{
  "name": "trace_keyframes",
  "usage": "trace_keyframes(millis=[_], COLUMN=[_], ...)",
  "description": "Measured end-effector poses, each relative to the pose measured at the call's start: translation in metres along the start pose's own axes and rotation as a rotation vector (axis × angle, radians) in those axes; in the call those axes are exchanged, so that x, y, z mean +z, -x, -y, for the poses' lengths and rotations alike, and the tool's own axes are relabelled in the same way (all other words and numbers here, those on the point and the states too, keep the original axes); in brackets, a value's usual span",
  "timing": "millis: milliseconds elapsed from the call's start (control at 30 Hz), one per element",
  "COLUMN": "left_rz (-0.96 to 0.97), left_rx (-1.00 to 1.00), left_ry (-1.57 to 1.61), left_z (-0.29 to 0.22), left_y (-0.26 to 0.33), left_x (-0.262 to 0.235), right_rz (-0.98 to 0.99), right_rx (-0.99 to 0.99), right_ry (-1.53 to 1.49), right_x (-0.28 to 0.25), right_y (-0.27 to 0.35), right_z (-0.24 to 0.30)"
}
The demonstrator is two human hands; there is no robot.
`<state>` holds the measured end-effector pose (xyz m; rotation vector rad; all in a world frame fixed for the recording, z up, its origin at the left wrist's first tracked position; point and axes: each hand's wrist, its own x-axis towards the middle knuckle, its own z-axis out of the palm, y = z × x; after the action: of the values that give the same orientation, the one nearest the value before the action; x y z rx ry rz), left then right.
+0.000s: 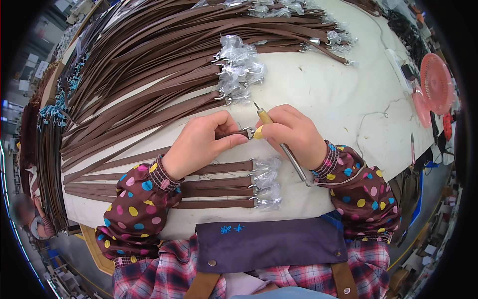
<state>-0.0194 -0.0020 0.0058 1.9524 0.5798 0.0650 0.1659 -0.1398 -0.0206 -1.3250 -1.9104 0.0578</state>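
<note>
My left hand (201, 142) pinches the end of a brown strap (232, 134) between thumb and fingers. A small metal ring or buckle (249, 132) at that end pokes out toward my right hand (294, 132). Closed around a slim pen-like tool (266, 117), my right hand keeps its thin dark tip pointing up and away, apart from the strap. The tool has a yellowish grip, and a silver rod (295, 163) extends below the hand. Something yellow (258, 132) covers a right fingertip, close beside the ring. Below my hands lie several brown straps (219, 193) with plastic-wrapped metal ends (267, 189).
Large bundles of brown straps (144, 94) fan across the left and far side of the pale table (318, 79), with plastic-wrapped hardware (241, 70) at their ends. Pink plastic baskets (436, 82) stand at the right edge. Another person (42, 224) is at the far left.
</note>
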Motion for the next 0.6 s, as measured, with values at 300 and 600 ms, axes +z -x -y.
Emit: trace_keyframes(millis=[300,600], left_rz=[0.112,-0.209], left_rx=[-0.04,0.458], left_ry=[0.191,-0.474], left_z=[0.005,0.005], left_y=[-0.001,0.004], left_x=[-0.016,-0.004], right_rz=[-0.056,-0.12], right_rx=[0.107,0.32], right_ry=[-0.068,-0.183], right_x=[0.003,0.003], right_y=[0.0,0.0], right_z=[0.0,-0.001])
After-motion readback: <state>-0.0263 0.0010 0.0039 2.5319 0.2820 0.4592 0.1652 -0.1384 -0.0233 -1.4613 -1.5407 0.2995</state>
